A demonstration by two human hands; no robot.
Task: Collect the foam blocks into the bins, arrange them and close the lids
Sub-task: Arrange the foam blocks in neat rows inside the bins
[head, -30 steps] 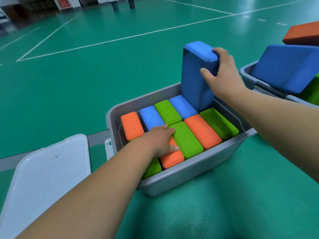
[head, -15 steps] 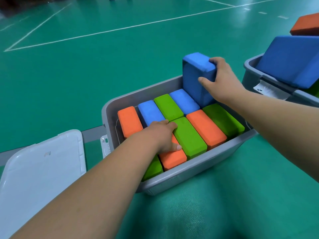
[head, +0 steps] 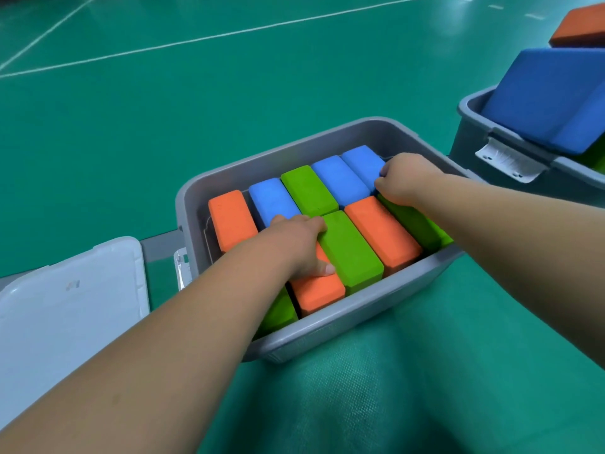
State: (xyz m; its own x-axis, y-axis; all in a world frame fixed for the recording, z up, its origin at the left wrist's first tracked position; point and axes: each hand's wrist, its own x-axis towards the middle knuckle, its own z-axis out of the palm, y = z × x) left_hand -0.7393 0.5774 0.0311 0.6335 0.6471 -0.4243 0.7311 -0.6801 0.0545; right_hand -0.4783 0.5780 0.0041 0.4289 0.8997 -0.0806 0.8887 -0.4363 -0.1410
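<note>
Right hand (head: pixel 407 180) curled, gripping blue block (head: pixel 361 160); left hand (head: pixel 299 244) flat, pressing orange block (head: pixel 319 290).

Both forearms are bare, uncovered from the frame edge up to the left grip (head: pixel 296 247) and the right grip (head: pixel 409 178). The left grip's thumb (head: pixel 322 267) shows a short, pale nail. Nearer than both grips lies teal-green fabric (head: pixel 376 388) with a fine dimpled weave and soft folds; whether it is clothing cannot be told.

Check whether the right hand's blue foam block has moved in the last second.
Yes: the blue foam block dropped from well above the rim of the grey bin into the back row, below that rim.
</note>
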